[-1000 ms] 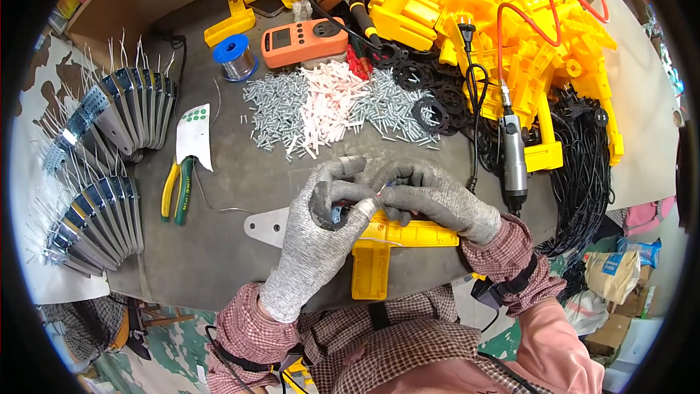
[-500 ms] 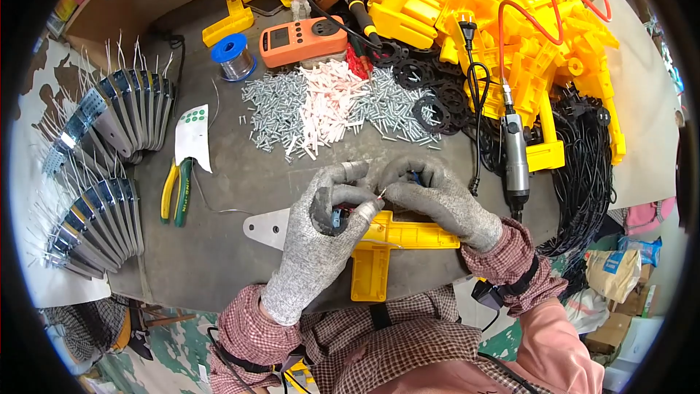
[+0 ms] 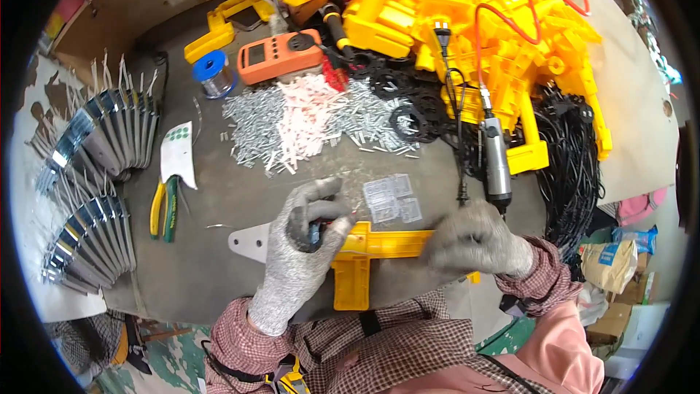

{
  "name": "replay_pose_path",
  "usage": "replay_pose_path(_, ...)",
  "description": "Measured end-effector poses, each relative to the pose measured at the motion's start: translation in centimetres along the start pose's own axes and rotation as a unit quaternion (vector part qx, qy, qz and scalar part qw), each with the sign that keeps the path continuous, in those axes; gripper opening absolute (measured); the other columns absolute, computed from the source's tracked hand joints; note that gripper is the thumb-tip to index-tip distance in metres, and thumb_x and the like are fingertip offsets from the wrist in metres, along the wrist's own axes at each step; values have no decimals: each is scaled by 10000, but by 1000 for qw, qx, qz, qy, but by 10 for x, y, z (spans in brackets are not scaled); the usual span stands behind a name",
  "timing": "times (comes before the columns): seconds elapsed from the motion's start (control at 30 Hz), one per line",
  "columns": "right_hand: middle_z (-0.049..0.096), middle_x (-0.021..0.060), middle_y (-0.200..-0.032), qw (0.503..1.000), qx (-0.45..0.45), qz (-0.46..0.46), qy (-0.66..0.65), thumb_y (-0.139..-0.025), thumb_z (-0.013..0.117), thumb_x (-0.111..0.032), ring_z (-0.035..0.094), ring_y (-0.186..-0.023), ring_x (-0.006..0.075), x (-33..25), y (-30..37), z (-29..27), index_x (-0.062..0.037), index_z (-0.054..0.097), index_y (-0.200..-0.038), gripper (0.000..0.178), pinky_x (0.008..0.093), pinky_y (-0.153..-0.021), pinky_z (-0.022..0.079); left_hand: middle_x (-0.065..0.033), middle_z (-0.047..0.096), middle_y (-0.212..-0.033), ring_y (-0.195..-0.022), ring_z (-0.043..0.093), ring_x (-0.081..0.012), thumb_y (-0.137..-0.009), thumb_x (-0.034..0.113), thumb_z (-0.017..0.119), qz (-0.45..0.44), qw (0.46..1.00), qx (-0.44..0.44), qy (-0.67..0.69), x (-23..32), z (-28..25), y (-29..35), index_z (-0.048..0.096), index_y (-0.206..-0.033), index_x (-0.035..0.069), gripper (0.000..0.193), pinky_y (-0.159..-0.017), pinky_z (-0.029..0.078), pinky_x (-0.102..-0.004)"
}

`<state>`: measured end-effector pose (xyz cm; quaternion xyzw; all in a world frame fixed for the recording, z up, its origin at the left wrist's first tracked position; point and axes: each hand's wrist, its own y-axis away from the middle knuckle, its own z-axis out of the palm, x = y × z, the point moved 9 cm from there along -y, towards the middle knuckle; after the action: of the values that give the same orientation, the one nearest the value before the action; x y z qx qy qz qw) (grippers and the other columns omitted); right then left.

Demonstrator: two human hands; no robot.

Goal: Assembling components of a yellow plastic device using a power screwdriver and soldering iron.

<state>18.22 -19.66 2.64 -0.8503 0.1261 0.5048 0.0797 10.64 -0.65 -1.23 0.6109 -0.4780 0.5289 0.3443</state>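
Curling around a small blue part (image 3: 315, 235), the fingers of the left hand (image 3: 300, 259) are bent in with the thumb near their tips; something tiny and reddish shows there, too small to make out. That hand is over the left end of the yellow housing (image 3: 394, 243), which lies on the desk (image 3: 211, 277). A pale metal plate (image 3: 243, 241) with holes juts out to the housing's left from under the hand. The right hand (image 3: 477, 241) is blurred at the housing's right end; I cannot tell whether its fingers are spread or pressed together. Just beyond the housing lie clear plastic pieces (image 3: 392, 199); farther beyond it, screws (image 3: 248, 128) and an orange meter (image 3: 279, 56), its small screen unreadable. Well left of the housing, pliers (image 3: 170, 211) carry light lettering on their green handle, beneath a white sheet (image 3: 177, 153) with green dots. Well to its right, a beige bag (image 3: 609, 270) bears a blue printed patch.
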Motion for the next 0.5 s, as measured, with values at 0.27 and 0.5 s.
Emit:
replay_pose_path(0.27,657,84,-1055,973,103,86,-187,-1070,497,-165,634,-1016,145,-4,-26,-17,-35,537,-1278,248,303,-901,498,-153,650,-1232,-1156,621,-243,-878,55,738,3,999,13,-49,1,-3,1,663,-1088,-12,232,-1023,471,-365)
replay_pose_path(0.5,691,120,-908,913,62,-263,-305,-1027,542,-97,701,-787,277,-34,-5,-29,-11,597,-1041,103,360,-682,565,-62,725,-983,-1205,559,-250,-833,84,735,-23,995,41,-84,4,-8,15,668,-1062,-19,259,-1049,423,-414)
